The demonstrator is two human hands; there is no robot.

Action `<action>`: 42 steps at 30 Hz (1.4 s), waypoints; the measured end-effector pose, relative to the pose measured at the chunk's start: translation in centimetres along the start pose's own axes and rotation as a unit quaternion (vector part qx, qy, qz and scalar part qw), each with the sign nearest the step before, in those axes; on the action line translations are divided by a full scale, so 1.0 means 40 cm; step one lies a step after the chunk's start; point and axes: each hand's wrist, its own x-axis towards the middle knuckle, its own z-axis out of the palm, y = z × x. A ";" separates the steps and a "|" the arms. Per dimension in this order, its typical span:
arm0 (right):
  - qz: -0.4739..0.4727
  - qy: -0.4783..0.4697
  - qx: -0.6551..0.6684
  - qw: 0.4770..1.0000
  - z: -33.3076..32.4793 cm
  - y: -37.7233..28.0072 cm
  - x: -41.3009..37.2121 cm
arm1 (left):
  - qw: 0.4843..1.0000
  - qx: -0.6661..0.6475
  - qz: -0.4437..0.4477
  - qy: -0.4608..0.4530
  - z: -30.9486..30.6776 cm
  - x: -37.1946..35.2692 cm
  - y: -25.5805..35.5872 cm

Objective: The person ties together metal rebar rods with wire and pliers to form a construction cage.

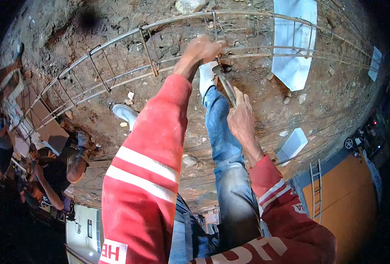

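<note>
A long rebar cage (115, 38) curves across the head view over bare soil, with thin stirrups tied along its bars. My left hand (200, 49) is closed around one of the stirrups (215, 25), its fingers curled near the lower bars. Below it, my right hand (242, 118) grips the handles of metal pincers (226, 86). The head of the pincers points up at the lower bars, close under my left fingers. The palm side of both hands is hidden.
White slabs (294, 72) lie beneath the cage, and another white block (292, 145) sits at right. My boot (207, 75) stands by the bars. People (49, 171) crouch at far left near the cage end. A ladder (316, 189) rests on an orange surface.
</note>
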 end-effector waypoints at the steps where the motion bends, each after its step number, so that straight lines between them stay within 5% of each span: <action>1: 0.004 0.000 0.012 1.000 0.000 0.000 0.001 | 1.000 0.009 0.013 -0.005 0.001 0.002 0.002; 12: 0.002 0.009 0.039 0.999 0.000 -0.021 -0.012 | 0.997 0.033 0.068 -0.002 0.037 0.036 -0.039; 17: 0.008 0.079 -0.014 0.997 0.045 0.002 -0.003 | 0.924 0.243 0.293 0.035 0.039 0.032 -0.052; 18: 0.008 0.079 -0.014 0.997 0.053 0.006 0.003 | 0.924 0.244 0.293 0.035 0.047 0.036 -0.052; 20: 0.057 0.054 -0.014 0.997 0.074 0.019 0.022 | 0.982 0.098 0.141 0.083 0.071 0.040 -0.055; 24: -0.070 0.101 0.019 0.992 0.144 0.144 0.113 | 0.966 0.153 0.203 0.039 0.063 0.094 -0.091; 27: -0.134 0.118 0.093 0.980 0.102 0.113 0.093 | 0.995 0.018 0.081 -0.048 0.018 0.085 -0.066; 29: -0.109 0.029 0.108 0.988 0.086 0.118 0.060 | 0.987 0.010 0.158 -0.038 0.053 0.128 -0.114; 32: 0.043 -0.256 0.446 0.857 0.060 0.144 0.045 | 0.993 -0.012 0.113 -0.036 0.041 0.097 -0.078; 35: 0.173 -0.485 0.676 0.527 0.047 0.148 0.051 | 0.986 -0.118 0.102 0.051 0.031 0.047 -0.052; 36: 0.164 -0.361 0.594 0.700 0.064 0.134 0.027 | 0.993 0.023 0.116 -0.004 0.061 0.111 -0.095; 37: 0.164 -0.360 0.591 0.703 0.065 0.116 -0.003 | 0.962 0.175 0.204 -0.052 0.099 0.167 -0.167; 38: 0.112 -0.174 0.306 0.929 0.067 0.097 -0.032 | 0.900 0.305 0.304 -0.074 0.138 0.223 -0.240; 39: 0.037 0.043 -0.030 0.998 0.067 0.087 -0.038 | 0.900 0.304 0.305 -0.071 0.121 0.209 -0.217; 40: 0.096 0.032 -0.003 0.995 0.023 0.053 -0.035 | 0.902 0.301 0.298 -0.085 0.088 0.161 -0.165; 42: 0.059 0.047 -0.031 0.997 0.018 0.056 -0.034 | 0.929 0.250 0.245 -0.117 0.014 0.054 -0.059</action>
